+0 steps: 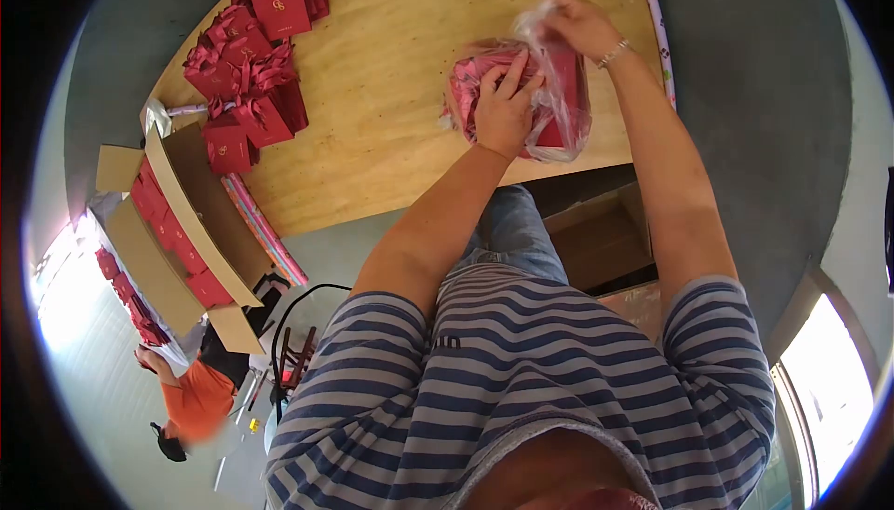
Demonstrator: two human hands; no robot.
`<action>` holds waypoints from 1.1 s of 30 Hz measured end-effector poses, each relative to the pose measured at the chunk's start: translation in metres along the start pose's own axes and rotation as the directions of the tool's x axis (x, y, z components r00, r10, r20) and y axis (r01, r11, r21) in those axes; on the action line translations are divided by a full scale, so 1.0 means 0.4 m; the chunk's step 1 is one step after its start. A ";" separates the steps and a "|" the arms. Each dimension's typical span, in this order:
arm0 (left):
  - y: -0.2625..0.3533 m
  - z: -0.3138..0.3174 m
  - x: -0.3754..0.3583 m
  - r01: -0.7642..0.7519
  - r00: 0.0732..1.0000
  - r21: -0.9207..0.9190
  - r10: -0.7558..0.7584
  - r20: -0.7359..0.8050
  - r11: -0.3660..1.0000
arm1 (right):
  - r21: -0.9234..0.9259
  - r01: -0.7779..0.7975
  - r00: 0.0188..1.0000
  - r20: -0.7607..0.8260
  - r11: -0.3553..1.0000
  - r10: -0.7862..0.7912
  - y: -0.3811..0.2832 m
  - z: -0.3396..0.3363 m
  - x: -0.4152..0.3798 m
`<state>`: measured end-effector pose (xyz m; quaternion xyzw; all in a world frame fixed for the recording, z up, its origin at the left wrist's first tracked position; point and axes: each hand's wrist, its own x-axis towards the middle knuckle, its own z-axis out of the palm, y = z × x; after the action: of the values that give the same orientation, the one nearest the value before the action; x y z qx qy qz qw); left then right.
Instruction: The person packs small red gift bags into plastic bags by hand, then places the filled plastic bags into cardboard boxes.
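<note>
Cardboard box [186, 221] sits open at the left edge of the table [391, 72], red gift bags [247, 54] standing in a cluster just beyond it toward the far-left corner, while another person in an orange top [196, 398] crouches on the floor below the box. Near the table's front edge, your left hand [503, 105] is curled closed on a bundle of flat red bags [470, 81], fingers pressed on top. Just right of it, your right hand [577, 26] pinches the bundle's clear plastic wrap [559, 109] and lifts its top.
</note>
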<state>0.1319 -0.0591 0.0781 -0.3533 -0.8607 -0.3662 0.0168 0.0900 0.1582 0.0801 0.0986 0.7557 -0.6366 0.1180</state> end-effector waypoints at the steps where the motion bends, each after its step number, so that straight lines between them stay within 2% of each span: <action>1: 0.002 -0.005 0.002 0.015 1.000 -0.030 -0.015 0.008 0.999 | 0.256 0.045 0.997 -0.069 0.966 -0.028 -0.020 0.007 -0.024; 4: -0.006 0.001 -0.001 0.035 0.999 -0.081 -0.032 0.035 0.996 | 0.314 0.090 0.990 -0.130 0.945 -0.051 -0.048 0.071 -0.086; 5: -0.013 0.013 -0.006 0.042 0.999 -0.084 -0.039 0.038 0.996 | 0.140 0.130 0.990 -0.073 0.982 -0.121 -0.056 0.104 -0.107; 6: -0.024 0.034 -0.018 0.087 0.996 -0.095 -0.087 0.007 0.992 | -0.091 0.115 0.988 -0.092 0.989 -0.123 -0.087 0.140 -0.135; 7: -0.021 0.035 -0.012 0.124 0.992 -0.107 -0.127 -0.027 0.987 | -0.319 0.095 0.984 -0.111 0.943 -0.137 -0.115 0.164 -0.149; 8: -0.017 0.033 -0.006 0.136 0.987 -0.218 -0.151 -0.052 0.966 | -0.287 0.137 0.934 -0.282 0.948 -0.220 -0.081 0.196 -0.157; 9: -0.017 0.032 0.001 0.133 0.988 -0.219 -0.148 -0.051 0.967 | -0.288 0.137 0.933 -0.284 0.948 -0.221 -0.086 0.208 -0.163; 11: -0.021 0.027 0.012 0.149 0.980 -0.351 -0.185 -0.072 0.924 | 0.080 -0.035 0.876 -0.477 0.996 0.069 -0.094 0.231 -0.172; 12: -0.016 0.023 0.012 0.151 0.980 -0.352 -0.186 -0.066 0.924 | 0.084 -0.040 0.875 -0.478 0.996 0.075 -0.091 0.240 -0.169; 13: -0.009 0.020 0.013 0.164 0.978 -0.324 -0.196 -0.069 0.932 | -0.120 0.114 0.857 -0.490 0.986 -0.159 -0.088 0.245 -0.164; 14: -0.003 0.020 0.020 0.172 0.976 -0.296 -0.202 -0.076 0.939 | -0.322 0.260 0.803 -0.452 0.910 -0.389 -0.085 0.247 -0.159; 15: 0.003 0.017 0.029 0.168 0.977 -0.299 -0.198 -0.073 0.939 | -0.489 0.254 0.843 -0.311 0.835 -0.439 -0.093 0.253 -0.164; 16: 0.009 0.013 0.035 0.240 0.957 -0.558 -0.290 -0.003 0.795 | -0.490 0.248 0.842 -0.317 0.836 -0.436 -0.114 0.266 -0.176; 17: 0.016 0.010 0.041 0.297 0.929 -0.762 -0.358 0.092 0.575 | -0.533 0.233 0.818 -0.345 0.813 -0.461 -0.136 0.279 -0.191; 18: 0.018 0.011 0.042 0.335 0.897 -0.893 -0.394 0.203 0.302 | -0.575 0.217 0.791 -0.370 0.789 -0.487 -0.154 0.284 -0.204; 19: 0.002 0.001 0.037 0.266 0.964 -0.410 -0.252 0.089 0.872 | -0.595 0.214 0.772 -0.382 0.774 -0.508 -0.160 0.282 -0.213; 20: -0.008 0.007 0.025 0.268 0.963 -0.411 -0.251 0.097 0.871 | -0.594 0.207 0.773 -0.387 0.777 -0.502 -0.159 0.281 -0.227; 22: -0.031 0.028 0.012 0.345 0.938 -0.636 -0.280 0.204 0.690 | -0.613 0.180 0.836 -0.317 0.769 -0.448 -0.150 0.265 -0.258; 23: -0.045 0.043 0.013 0.344 0.938 -0.637 -0.277 0.207 0.689 | -0.613 0.177 0.835 -0.320 0.770 -0.447 -0.146 0.259 -0.269; 25: -0.044 0.046 0.024 0.144 0.984 -0.529 -0.177 -0.011 0.836 | -0.477 0.224 0.822 -0.376 0.850 -0.428 -0.134 0.245 -0.299; 26: -0.044 0.046 0.028 0.144 0.984 -0.532 -0.177 -0.011 0.834 | -0.414 0.191 0.804 -0.455 0.890 -0.384 -0.100 0.235 -0.317; 28: -0.033 0.029 0.035 0.064 0.996 -0.358 -0.082 -0.035 0.932 | -0.494 0.069 0.778 -0.517 0.866 -0.357 -0.084 0.193 -0.332; 30: -0.016 0.034 0.036 0.057 0.996 -0.344 -0.076 -0.044 0.937 | -0.551 0.045 0.807 -0.472 0.834 -0.355 -0.062 0.177 -0.323; 32: -0.005 0.038 0.044 0.045 0.996 -0.322 -0.067 -0.057 0.946 | -0.768 -0.039 0.880 -0.329 0.639 -0.342 -0.027 0.199 -0.303; 33: -0.001 0.038 0.045 0.071 0.996 -0.277 -0.083 -0.032 0.958 | -0.727 -0.060 0.895 -0.343 0.684 -0.286 -0.020 0.206 -0.299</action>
<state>0.1215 -0.0387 0.0719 -0.3105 -0.8140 -0.4902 -0.0283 0.2057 0.0756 0.1107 0.1340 0.9552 -0.2562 -0.0633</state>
